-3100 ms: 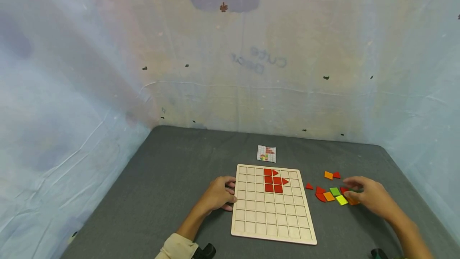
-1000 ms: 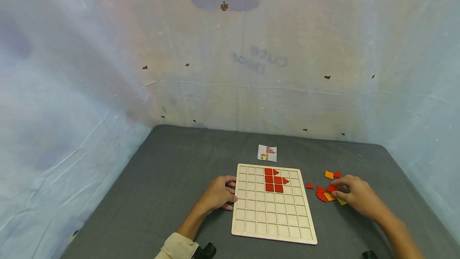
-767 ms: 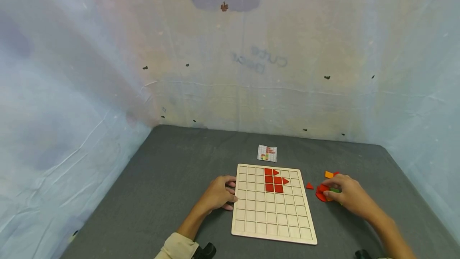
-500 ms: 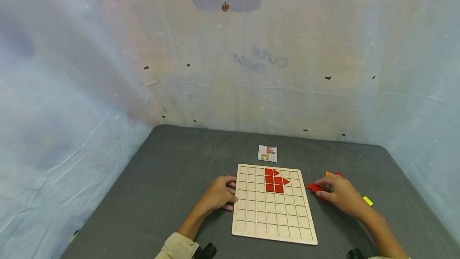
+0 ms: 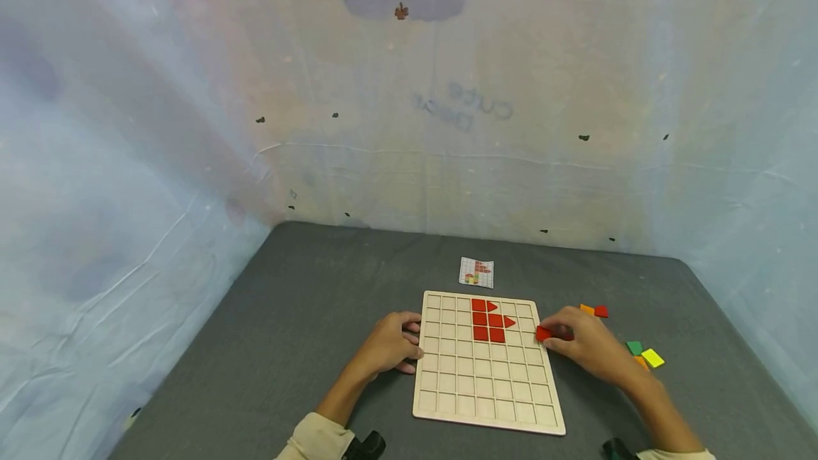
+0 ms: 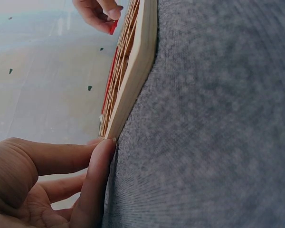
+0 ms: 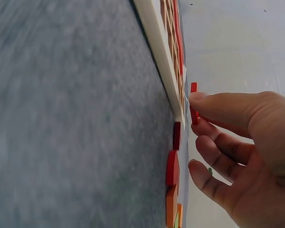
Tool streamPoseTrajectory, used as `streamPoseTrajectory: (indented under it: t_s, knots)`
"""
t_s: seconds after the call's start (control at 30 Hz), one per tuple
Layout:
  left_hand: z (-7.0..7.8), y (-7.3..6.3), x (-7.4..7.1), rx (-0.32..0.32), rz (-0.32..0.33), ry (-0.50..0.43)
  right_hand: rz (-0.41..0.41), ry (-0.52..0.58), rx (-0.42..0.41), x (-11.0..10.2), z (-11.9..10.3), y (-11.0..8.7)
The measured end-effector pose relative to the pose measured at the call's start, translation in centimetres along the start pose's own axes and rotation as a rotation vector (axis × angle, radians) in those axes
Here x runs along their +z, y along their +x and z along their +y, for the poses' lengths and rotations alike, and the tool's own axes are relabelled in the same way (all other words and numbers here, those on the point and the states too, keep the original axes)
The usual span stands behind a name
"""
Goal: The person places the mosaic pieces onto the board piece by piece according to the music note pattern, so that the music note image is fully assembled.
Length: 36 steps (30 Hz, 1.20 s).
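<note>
My right hand (image 5: 588,343) pinches a flat red tile (image 5: 542,333) between thumb and fingers. In the right wrist view that red tile (image 7: 194,114) is held on edge, slightly above the wooden grid board (image 7: 164,61). On the head view it appears over the right rim of the grid board (image 5: 479,389). Red squares (image 5: 488,319) and two red triangles (image 5: 508,321) sit in cells near the board's far side. At the left rim, my left hand (image 5: 386,344) grips the board's edge; the left wrist view shows the thumb and a finger (image 6: 99,166) against it.
A small printed pattern card (image 5: 476,272) lies beyond the board. To the right are a green tile (image 5: 634,348), a yellow tile (image 5: 652,358) and orange and red tiles (image 5: 601,311). My right hand covers others. Behind the grey table (image 5: 345,275) hangs a pale curtain.
My right hand has moved left from the loose tiles to the board's right rim, bringing a red tile. The green and yellow tiles show again behind it. My left hand stays put.
</note>
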<state>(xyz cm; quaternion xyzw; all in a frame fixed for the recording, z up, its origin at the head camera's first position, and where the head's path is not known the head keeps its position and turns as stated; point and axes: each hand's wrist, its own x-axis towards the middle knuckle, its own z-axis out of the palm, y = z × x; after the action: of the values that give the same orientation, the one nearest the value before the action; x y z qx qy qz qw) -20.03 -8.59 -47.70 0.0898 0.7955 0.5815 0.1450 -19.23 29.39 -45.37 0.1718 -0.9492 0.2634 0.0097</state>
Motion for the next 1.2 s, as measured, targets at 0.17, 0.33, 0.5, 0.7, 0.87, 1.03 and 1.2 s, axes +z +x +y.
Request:
streamPoseTrajectory:
  t_s: [0.17,0.33,0.5,0.7,0.87,1.03,1.2]
  knots:
    - [0.0,0.1,0.0,0.0,0.002,-0.001,-0.008,0.022,-0.014,0.4,-0.5,0.4]
    - [0.0,0.1,0.0,0.002,0.004,0.0,-0.025,0.04,-0.025,0.8,-1.1,0.8]
    - [-0.1,0.0,0.0,0.009,-0.001,-0.001,-0.037,0.033,-0.037,1.2,-1.4,1.4]
    - [-0.1,0.0,-0.1,0.015,-0.005,-0.005,-0.083,0.055,-0.033,1.5,-2.0,1.9]
    - [0.0,0.0,-0.1,0.011,-0.007,-0.009,-0.103,0.072,-0.044,1.7,-2.5,2.2]
    - [0.0,0.0,-0.1,0.008,-0.01,-0.009,-0.118,0.078,-0.041,1.8,-2.6,2.2]
    - [0.0,-0.1,0.0,0.007,-0.007,-0.006,-0.109,0.077,-0.027,1.8,-2.5,2.2]
